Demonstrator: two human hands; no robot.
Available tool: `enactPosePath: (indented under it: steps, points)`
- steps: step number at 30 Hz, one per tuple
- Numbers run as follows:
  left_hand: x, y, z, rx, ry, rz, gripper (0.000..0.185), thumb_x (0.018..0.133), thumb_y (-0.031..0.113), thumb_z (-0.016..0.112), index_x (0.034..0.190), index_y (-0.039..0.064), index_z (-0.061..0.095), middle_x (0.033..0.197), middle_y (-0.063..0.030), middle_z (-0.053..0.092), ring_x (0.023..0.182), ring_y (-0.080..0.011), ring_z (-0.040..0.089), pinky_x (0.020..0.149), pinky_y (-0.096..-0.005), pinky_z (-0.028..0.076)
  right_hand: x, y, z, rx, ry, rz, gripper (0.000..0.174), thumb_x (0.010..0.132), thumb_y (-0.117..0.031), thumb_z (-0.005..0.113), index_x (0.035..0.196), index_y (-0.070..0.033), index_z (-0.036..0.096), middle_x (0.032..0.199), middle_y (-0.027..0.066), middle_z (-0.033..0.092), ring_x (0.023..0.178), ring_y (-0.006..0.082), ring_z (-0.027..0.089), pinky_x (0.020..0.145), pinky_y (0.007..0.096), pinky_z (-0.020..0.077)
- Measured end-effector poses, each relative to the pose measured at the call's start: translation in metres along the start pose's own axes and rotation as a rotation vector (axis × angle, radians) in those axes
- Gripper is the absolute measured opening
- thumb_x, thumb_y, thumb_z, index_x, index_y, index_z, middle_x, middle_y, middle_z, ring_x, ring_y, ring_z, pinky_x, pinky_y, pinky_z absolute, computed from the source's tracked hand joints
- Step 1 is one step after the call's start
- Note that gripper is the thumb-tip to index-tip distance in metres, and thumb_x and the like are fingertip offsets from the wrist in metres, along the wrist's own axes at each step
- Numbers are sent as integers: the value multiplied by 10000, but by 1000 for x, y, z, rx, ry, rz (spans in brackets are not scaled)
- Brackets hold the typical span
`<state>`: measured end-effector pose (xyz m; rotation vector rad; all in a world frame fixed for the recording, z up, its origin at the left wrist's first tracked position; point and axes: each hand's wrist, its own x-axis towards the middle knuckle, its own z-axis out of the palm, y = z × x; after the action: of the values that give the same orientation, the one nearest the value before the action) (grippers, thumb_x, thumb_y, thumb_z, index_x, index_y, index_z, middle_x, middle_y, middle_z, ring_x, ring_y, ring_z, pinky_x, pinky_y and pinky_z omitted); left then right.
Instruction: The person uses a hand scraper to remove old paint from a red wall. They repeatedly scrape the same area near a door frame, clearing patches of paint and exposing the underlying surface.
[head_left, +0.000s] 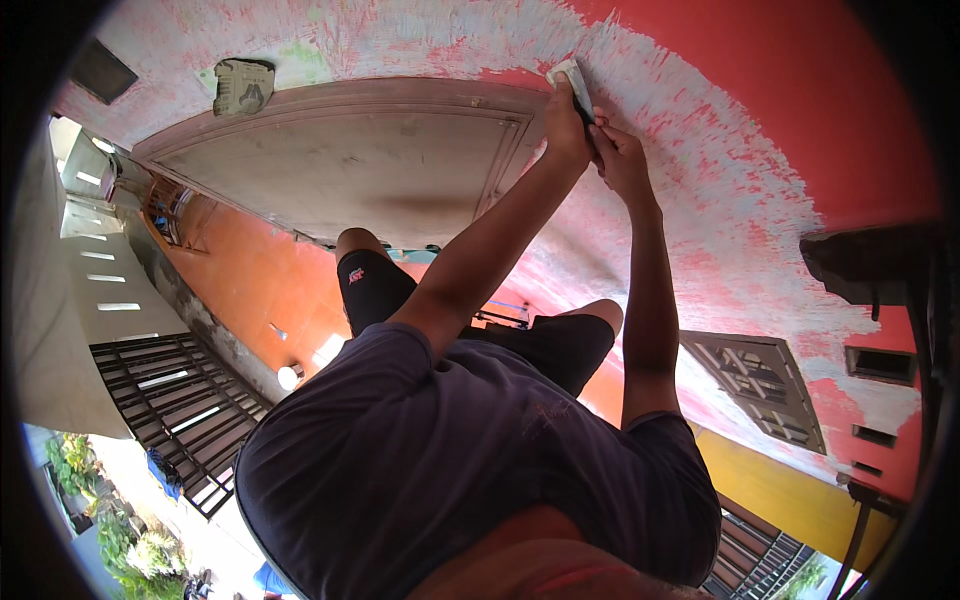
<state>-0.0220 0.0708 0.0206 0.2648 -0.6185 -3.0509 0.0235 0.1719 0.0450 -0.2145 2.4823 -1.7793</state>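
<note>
Up against the painted wall, my left hand is closed around a flat scraper-like tool, with the thumb pressed on its pale face. The tool's far edge meets the wall above the corner of a brown door frame. My right hand grips the lower end of the same tool, just below the left; the fingers hide most of that end. Around the tool the wall is patchy, with pale grey-white areas and streaks of pink-red paint. Smooth red paint covers the upper right part.
A large brown door panel lies below my hands. Newspaper hangs on the wall at upper left. A window is at right, near a dark projecting piece. Orange floor lies far below, beside black metal railings and a white bulb.
</note>
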Motion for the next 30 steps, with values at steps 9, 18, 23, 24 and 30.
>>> enactPosePath:
  steps: [9, 18, 23, 24, 30]
  points:
    - [4, -13, -5, 86, 27, 27, 503, 1019, 568, 438, 1072, 74, 512, 701, -114, 585, 531, -205, 550, 487, -333, 480, -1, 17, -6, -30, -4, 12, 234, 1025, -221, 573, 1003, -28, 705, 597, -40, 473, 502, 38, 423, 449, 224, 324]
    - [7, 9, -6, 10, -36, -19, 531, 1017, 590, 421, 1108, 69, 467, 720, -107, 562, 595, -225, 545, 571, -386, 509, 6, 1, 3, 67, -43, 5, 267, 1023, -186, 577, 1208, -13, 663, 657, -53, 512, 519, 32, 424, 450, 209, 324]
    - [0, 7, -4, 13, -44, -10, 508, 1020, 566, 441, 1093, 64, 482, 714, -107, 560, 586, -218, 538, 568, -385, 506, 1, 4, 6, 65, -14, 27, 263, 1026, -187, 575, 1198, -9, 666, 669, -51, 520, 517, 30, 426, 450, 209, 328]
    - [-1, 6, -4, 25, -51, 15, 507, 1020, 564, 443, 1091, 64, 484, 712, -107, 560, 584, -216, 536, 568, -382, 506, 0, 5, 7, 67, 4, 29, 261, 1027, -187, 572, 1196, -11, 666, 670, -48, 521, 515, 30, 426, 450, 210, 329]
    - [0, 15, -4, 76, -49, 63, 502, 1031, 556, 417, 1074, 63, 501, 708, -103, 560, 580, -202, 533, 569, -362, 502, 3, 1, 13, 73, -34, 8, 229, 1031, -187, 562, 1123, -11, 677, 667, -33, 520, 499, 35, 421, 448, 221, 337]
